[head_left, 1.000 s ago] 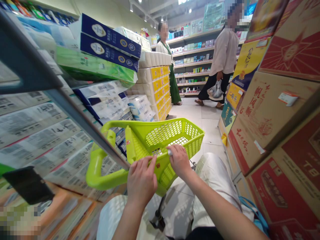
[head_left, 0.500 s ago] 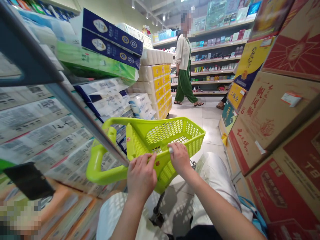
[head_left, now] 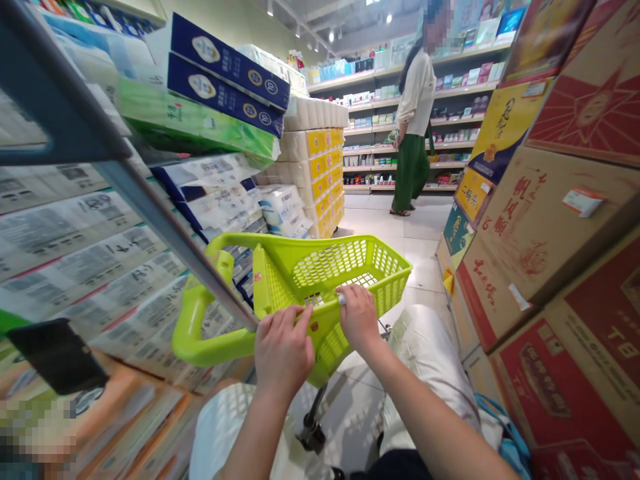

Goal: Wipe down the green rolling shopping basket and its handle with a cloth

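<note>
A lime-green plastic shopping cart with perforated basket walls stands in front of my knees. My left hand is closed over its near rim, beside the lower end of a slanting grey metal bar. Farther along the same rim, my right hand grips with bent fingers. A small white thing shows at that hand's fingers, too small to make out. Through the basket's grid the pale floor is visible.
Stacked paper-tissue packs rise on the left, and cardboard cartons line the right. Ahead, a person in green trousers stands before shelves of goods. A dark flat screen is at lower left.
The person ahead has moved to the right along the shelves. Another person's foot at the right is out of sight now. Both my hands stay on the cart's rim.
</note>
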Action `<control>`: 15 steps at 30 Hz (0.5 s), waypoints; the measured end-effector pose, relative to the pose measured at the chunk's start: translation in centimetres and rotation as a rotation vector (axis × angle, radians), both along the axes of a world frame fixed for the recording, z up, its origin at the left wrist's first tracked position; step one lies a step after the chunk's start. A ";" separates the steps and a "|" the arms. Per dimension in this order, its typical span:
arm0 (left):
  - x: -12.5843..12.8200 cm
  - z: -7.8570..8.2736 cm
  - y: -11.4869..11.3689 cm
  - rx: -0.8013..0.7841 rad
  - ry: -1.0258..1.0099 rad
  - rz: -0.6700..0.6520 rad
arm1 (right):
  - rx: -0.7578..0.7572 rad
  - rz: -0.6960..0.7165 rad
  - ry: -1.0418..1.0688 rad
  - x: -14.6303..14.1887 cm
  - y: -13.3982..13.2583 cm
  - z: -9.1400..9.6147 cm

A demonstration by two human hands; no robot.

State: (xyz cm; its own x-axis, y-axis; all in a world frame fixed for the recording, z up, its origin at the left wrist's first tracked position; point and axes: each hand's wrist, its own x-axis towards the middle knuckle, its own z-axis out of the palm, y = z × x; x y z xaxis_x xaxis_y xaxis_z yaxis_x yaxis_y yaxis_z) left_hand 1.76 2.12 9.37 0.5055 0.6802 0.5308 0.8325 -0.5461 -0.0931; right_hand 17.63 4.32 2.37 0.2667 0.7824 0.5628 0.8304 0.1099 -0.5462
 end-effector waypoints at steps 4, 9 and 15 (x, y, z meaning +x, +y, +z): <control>0.4 0.0 -0.1 0.000 -0.005 0.001 | 0.048 0.103 0.003 -2.4 -0.3 0.7; 0.0 0.0 0.0 0.001 0.014 -0.013 | 0.041 0.162 -0.059 -1.3 -0.4 0.4; 0.1 0.1 0.1 0.004 -0.007 0.007 | 0.034 0.005 -0.028 0.9 0.2 -0.6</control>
